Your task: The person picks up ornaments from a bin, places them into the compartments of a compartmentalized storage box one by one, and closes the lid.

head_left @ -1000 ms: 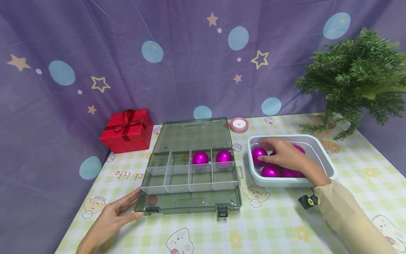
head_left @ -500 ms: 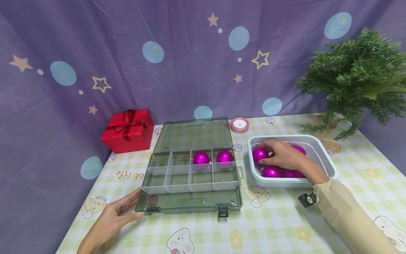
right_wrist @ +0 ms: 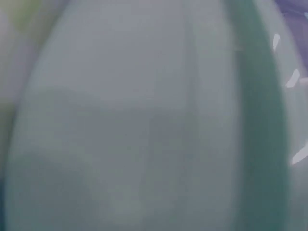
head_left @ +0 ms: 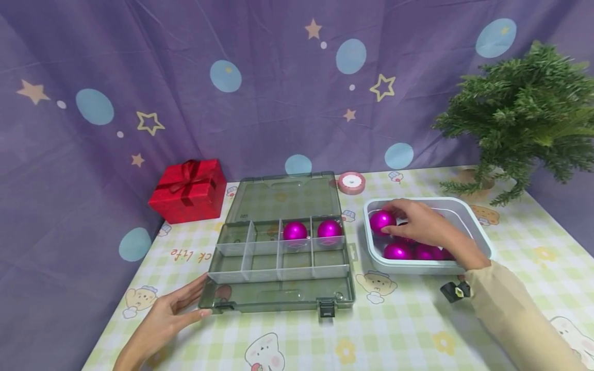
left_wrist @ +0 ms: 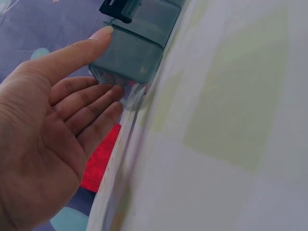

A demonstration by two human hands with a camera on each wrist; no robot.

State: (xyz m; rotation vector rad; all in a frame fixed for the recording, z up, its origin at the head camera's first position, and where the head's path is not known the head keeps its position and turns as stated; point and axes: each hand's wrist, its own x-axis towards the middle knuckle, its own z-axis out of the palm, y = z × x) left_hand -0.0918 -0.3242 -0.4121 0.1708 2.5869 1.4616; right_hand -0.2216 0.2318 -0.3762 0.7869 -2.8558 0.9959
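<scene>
In the head view, the right hand reaches into a pale blue tub and pinches a magenta ball between thumb and fingers. Several more magenta balls lie below it in the tub. A clear grey compartment box lies with its lid folded back; two magenta balls sit in separate back-row compartments. The left hand, fingers extended, touches the box's near left corner. In the left wrist view, that hand has thumb and fingertips at the box's corner. The right wrist view shows only the tub's blurred wall.
A red gift box stands at the back left. A pink ribbon roll lies behind, between box and tub. A small green tree stands at the back right. A black device is at the right cuff.
The right hand has closed its grip on the leftmost ball in the tub and raised it slightly. The left hand stays at the box's corner.
</scene>
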